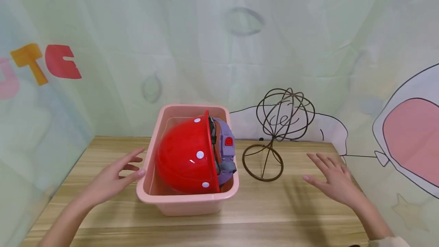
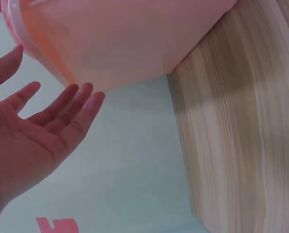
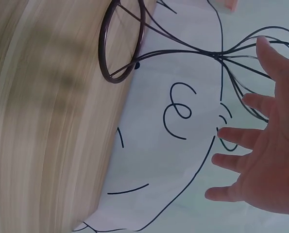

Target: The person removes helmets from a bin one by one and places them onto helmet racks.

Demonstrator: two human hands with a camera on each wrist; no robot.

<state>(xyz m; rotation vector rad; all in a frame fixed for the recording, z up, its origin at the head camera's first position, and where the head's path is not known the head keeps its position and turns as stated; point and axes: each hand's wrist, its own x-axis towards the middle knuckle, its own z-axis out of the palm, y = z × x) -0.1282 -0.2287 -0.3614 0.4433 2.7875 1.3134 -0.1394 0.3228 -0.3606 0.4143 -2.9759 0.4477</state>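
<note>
roughly central in the head view, a pink tub stands on a wood-grain table, and a red helmet with white dots lies on its side in it. the dome faces left and the underside right, where a purple headband with a red badge shows near the tub's right rim. just right of the tub, a dark wire stand rests upright on its ring base, a round cage on top. the left hand is at the tub's left side, fingers extended, the thumb tip at the rim; whether it touches cannot be told. the right hand hangs over the table to the right of the stand, apart from it, fingers spread and unclenched, with a pale sleeve at the wrist. behind is a pale green cloth, with colourful letters on the left and a drawn balloon on the right.

from the left wrist, the palm shows, fingers loosely straight and reaching up beside the tub's wall; the table runs down the right.

from the right wrist, the fingers are splayed, the thumb overlapping the cage wires in this view. the stand's ring base sits by the table's edge, next to black lines drawn on the cloth.
</note>
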